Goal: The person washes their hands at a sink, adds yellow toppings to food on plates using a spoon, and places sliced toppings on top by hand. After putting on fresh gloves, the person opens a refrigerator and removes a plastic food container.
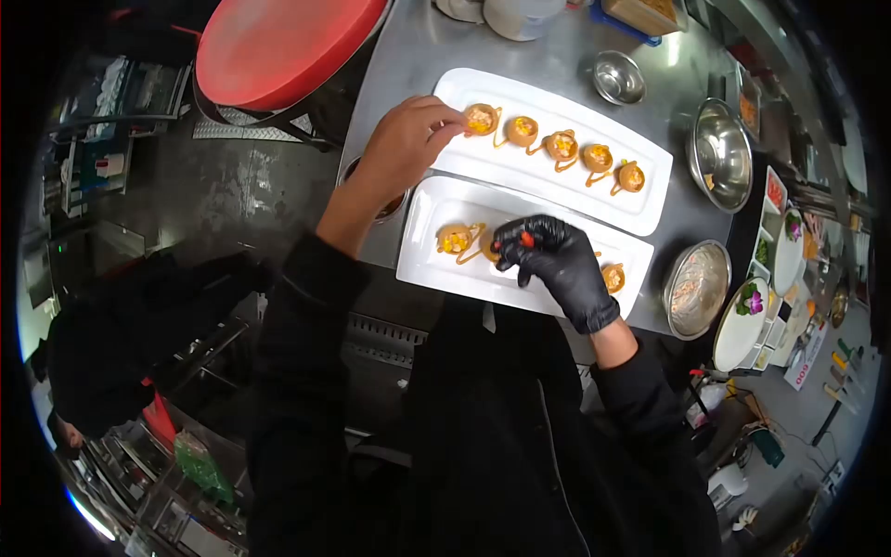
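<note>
you've got your left hand (404, 139) bare, over at the left end of the far white plate (575, 200), thumb and fingers drawn together right at the edge of the end filled cup (481, 119); can't tell if you're actually gripping it or just touching; that cup is the first of five in a slanting row, all golden-brown with yellow and pale bits inside, and an orange drizzle runs on the plate beside them; your right hand (561, 265) is in a black glove, fingers curled in around a small red bit (527, 239), hovering over the middle of the near white plate (422, 209); on that one i can see a filled cup (455, 239) at the left and another cup (613, 276) to the right of your glove, with one more partly hidden by your fingers; both plates sit side by side on the steel table (408, 84); off to your right there's a large steel bowl (719, 153), and nearer you a mixing bowl (716, 258) with a pale mix in it
</note>
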`<action>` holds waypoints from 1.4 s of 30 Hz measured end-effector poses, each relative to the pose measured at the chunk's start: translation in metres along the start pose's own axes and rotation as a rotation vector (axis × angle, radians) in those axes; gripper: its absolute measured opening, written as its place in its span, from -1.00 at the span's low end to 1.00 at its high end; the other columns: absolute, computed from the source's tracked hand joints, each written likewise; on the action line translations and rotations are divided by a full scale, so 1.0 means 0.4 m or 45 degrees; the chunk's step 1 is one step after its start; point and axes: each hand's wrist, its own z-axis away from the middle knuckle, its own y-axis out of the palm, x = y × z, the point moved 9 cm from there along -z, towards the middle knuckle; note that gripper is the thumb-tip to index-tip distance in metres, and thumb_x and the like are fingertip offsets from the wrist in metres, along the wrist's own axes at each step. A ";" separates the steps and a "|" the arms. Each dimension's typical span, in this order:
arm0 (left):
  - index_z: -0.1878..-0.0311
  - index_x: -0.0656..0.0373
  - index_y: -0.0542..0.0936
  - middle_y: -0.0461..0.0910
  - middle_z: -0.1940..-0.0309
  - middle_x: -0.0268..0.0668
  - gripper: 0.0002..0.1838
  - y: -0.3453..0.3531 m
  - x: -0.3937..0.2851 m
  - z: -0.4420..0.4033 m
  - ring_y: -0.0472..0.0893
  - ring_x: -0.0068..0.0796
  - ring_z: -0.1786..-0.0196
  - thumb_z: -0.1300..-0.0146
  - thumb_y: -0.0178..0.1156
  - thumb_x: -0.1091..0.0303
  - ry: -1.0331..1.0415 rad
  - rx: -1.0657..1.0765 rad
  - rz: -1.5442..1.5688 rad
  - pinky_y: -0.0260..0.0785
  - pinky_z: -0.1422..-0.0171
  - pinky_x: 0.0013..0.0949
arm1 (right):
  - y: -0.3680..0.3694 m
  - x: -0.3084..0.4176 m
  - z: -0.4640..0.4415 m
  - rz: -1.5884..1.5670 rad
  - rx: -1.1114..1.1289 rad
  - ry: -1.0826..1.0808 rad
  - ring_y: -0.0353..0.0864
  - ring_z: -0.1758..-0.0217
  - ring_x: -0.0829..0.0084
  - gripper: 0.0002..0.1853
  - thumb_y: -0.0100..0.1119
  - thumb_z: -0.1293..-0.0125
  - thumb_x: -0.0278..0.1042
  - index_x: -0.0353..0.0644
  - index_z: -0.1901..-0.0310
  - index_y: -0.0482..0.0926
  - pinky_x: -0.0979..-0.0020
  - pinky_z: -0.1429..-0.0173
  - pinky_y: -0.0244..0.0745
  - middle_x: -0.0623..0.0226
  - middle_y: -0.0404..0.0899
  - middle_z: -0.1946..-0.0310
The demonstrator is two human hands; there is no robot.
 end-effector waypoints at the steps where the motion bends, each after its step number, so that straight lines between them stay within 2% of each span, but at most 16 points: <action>1: 0.16 0.23 0.64 0.57 0.35 -0.24 -0.85 0.020 -0.015 -0.023 0.55 -0.34 0.30 -0.20 0.21 0.47 0.158 0.064 -0.057 0.39 0.15 -0.39 | -0.009 -0.014 0.014 -0.035 0.034 0.027 0.65 0.36 0.58 -0.85 0.22 -0.25 -0.54 -0.31 0.14 0.61 0.61 0.38 0.48 0.31 0.67 0.32; 5: 0.19 0.25 0.64 0.57 0.28 -0.24 -0.87 0.063 0.004 -0.078 0.53 -0.24 0.17 -0.21 0.19 0.48 0.186 0.174 -0.181 0.38 0.04 -0.34 | -0.030 -0.041 0.045 -0.120 0.109 0.080 0.65 0.34 0.56 -0.85 0.20 -0.27 -0.54 -0.33 0.13 0.61 0.59 0.37 0.49 0.29 0.67 0.30; 12: 0.22 0.22 0.63 0.56 0.29 -0.26 -0.88 0.085 0.027 -0.098 0.53 -0.25 0.16 -0.17 0.17 0.50 0.078 0.237 -0.162 0.39 0.04 -0.29 | -0.054 -0.049 0.054 -0.138 0.141 0.086 0.60 0.40 0.59 -0.83 0.19 -0.28 -0.52 -0.33 0.11 0.60 0.61 0.41 0.46 0.29 0.66 0.31; 15: 0.22 0.19 0.62 0.56 0.31 -0.28 -0.86 0.073 0.021 -0.098 0.53 -0.24 0.15 -0.14 0.17 0.51 0.003 0.226 -0.181 0.39 0.04 -0.27 | -0.071 -0.039 0.048 -0.042 0.087 0.136 0.57 0.33 0.63 -0.79 0.17 -0.30 -0.51 -0.31 0.04 0.60 0.58 0.25 0.50 0.33 0.65 0.27; 17: 0.19 0.16 0.62 0.55 0.32 -0.28 -0.82 0.056 0.023 -0.098 0.53 -0.24 0.15 -0.11 0.17 0.51 -0.064 0.205 -0.274 0.39 0.04 -0.28 | -0.085 -0.031 0.028 -0.038 0.072 0.114 0.58 0.31 0.62 -0.77 0.16 -0.30 -0.51 -0.31 0.03 0.60 0.57 0.25 0.50 0.32 0.65 0.26; 22: 0.15 0.15 0.61 0.56 0.31 -0.29 -0.77 0.043 0.001 -0.089 0.52 -0.26 0.22 -0.07 0.17 0.51 -0.022 0.183 -0.325 0.40 0.09 -0.31 | -0.112 0.011 -0.037 -0.130 0.022 0.015 0.61 0.25 0.57 -0.71 0.07 -0.32 -0.54 -0.30 -0.07 0.56 0.56 0.26 0.49 0.28 0.65 0.21; 26: 0.15 0.15 0.61 0.54 0.32 -0.33 -0.78 0.054 -0.134 -0.045 0.47 -0.36 0.31 -0.08 0.23 0.46 0.067 0.102 -0.057 0.38 0.16 -0.35 | -0.128 0.051 -0.069 -0.213 -0.008 -0.083 0.63 0.24 0.53 -0.68 0.05 -0.32 -0.57 -0.29 -0.10 0.54 0.54 0.29 0.49 0.25 0.65 0.16; 28: 0.15 0.14 0.62 0.52 0.35 -0.37 -0.77 0.104 -0.194 -0.007 0.40 -0.48 0.37 -0.08 0.29 0.43 0.018 0.244 0.217 0.34 0.25 -0.41 | -0.126 0.066 -0.070 -0.228 -0.008 -0.123 0.64 0.24 0.51 -0.67 0.06 -0.31 -0.58 -0.29 -0.11 0.54 0.54 0.30 0.50 0.24 0.64 0.13; 32: 0.17 0.13 0.64 0.51 0.38 -0.39 -0.79 0.154 -0.209 0.011 0.37 -0.57 0.42 -0.09 0.34 0.40 -0.049 0.283 0.343 0.30 0.30 -0.49 | -0.139 0.070 -0.065 -0.162 -0.091 -0.119 0.64 0.28 0.55 -0.69 0.11 -0.28 -0.58 -0.29 -0.07 0.55 0.59 0.40 0.46 0.24 0.66 0.16; 36: 0.21 0.17 0.66 0.52 0.42 -0.38 -0.83 0.162 -0.198 0.009 0.35 -0.63 0.48 -0.11 0.33 0.43 -0.091 0.283 0.476 0.27 0.37 -0.54 | -0.157 0.054 -0.066 -0.115 -0.122 -0.055 0.60 0.42 0.66 -0.72 0.26 -0.25 -0.47 -0.27 -0.01 0.60 0.66 0.47 0.40 0.34 0.68 0.31; 37: 0.21 0.17 0.66 0.52 0.42 -0.38 -0.83 0.162 -0.195 0.006 0.35 -0.63 0.48 -0.11 0.33 0.43 -0.089 0.285 0.474 0.27 0.37 -0.54 | -0.156 0.052 -0.064 -0.130 -0.132 -0.047 0.55 0.47 0.70 -0.73 0.27 -0.24 -0.46 -0.27 0.02 0.61 0.67 0.50 0.36 0.36 0.68 0.33; 40: 0.25 0.21 0.67 0.52 0.48 -0.40 -0.88 0.189 -0.152 0.011 0.37 -0.69 0.51 -0.13 0.32 0.45 -0.320 0.430 0.463 0.27 0.40 -0.57 | -0.156 0.045 -0.065 -0.166 -0.153 -0.029 0.45 0.56 0.78 -0.77 0.30 -0.22 -0.43 -0.26 0.08 0.63 0.68 0.56 0.28 0.41 0.68 0.38; 42: 0.25 0.22 0.67 0.53 0.49 -0.40 -0.88 0.184 -0.152 0.002 0.39 -0.70 0.50 -0.13 0.32 0.45 -0.305 0.420 0.454 0.28 0.40 -0.57 | -0.161 0.034 -0.072 -0.158 -0.169 0.002 0.37 0.59 0.80 -0.81 0.30 -0.23 -0.42 -0.25 0.13 0.64 0.69 0.59 0.22 0.42 0.68 0.37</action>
